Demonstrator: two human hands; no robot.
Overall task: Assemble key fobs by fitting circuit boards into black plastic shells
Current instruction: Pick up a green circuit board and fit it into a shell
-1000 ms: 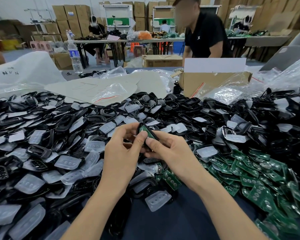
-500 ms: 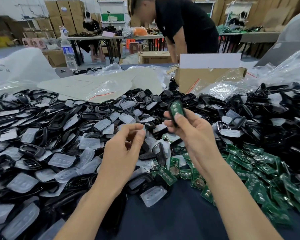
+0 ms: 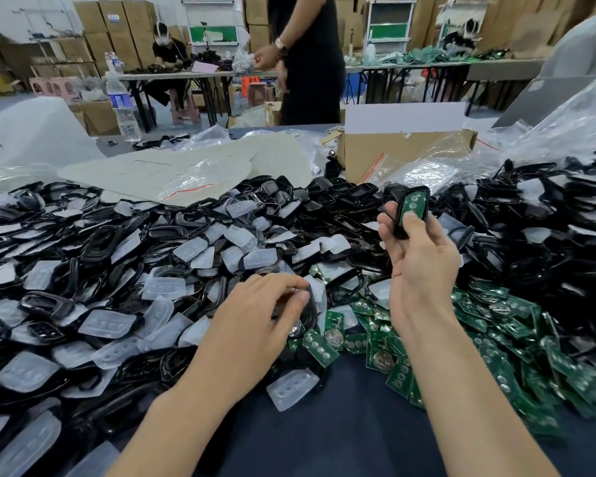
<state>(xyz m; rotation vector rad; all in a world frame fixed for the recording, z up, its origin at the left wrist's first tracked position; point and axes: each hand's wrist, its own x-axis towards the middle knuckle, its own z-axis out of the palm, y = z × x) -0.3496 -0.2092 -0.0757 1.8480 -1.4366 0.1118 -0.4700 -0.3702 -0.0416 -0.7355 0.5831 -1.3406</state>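
The right hand [image 3: 424, 270] is raised above the heap and holds a key fob shell [image 3: 393, 204] upright. The thumb [image 3: 410, 223] presses on the front of it and the other fingers [image 3: 385, 228] are curled round its left edge, so the grip is narrow and firm. A green circuit board [image 3: 414, 204] lies inside this shell. Its upper part, with round metal contacts, shows just above the thumb tip.

The left hand [image 3: 252, 318] is lower, down on the pile. Its fingers are bent and close together, and the thumb and forefinger pinch a black frame [image 3: 311, 309] that sticks out just beyond the fingertips. I cannot tell how much of the frame is lifted from the pile.

Under and to the left of the left fingers spreads a large heap of black shells [image 3: 93, 242], mixed with many clear rubber button pads [image 3: 107, 323]. One such pad [image 3: 291, 389] lies alone below the left palm, on the dark blue table [image 3: 341, 435]. Between the two hands and to the right of the right wrist lies a heap of loose circuit boards [image 3: 489, 321], some of them with a coin battery holder.

Beyond the right fingers stands an open cardboard box [image 3: 393, 153]. Beyond the left fingers, well apart, lie clear plastic bags [image 3: 193, 177], and further away a water bottle [image 3: 123, 105] stands upright. A person in black [image 3: 310, 63] stands behind the table.
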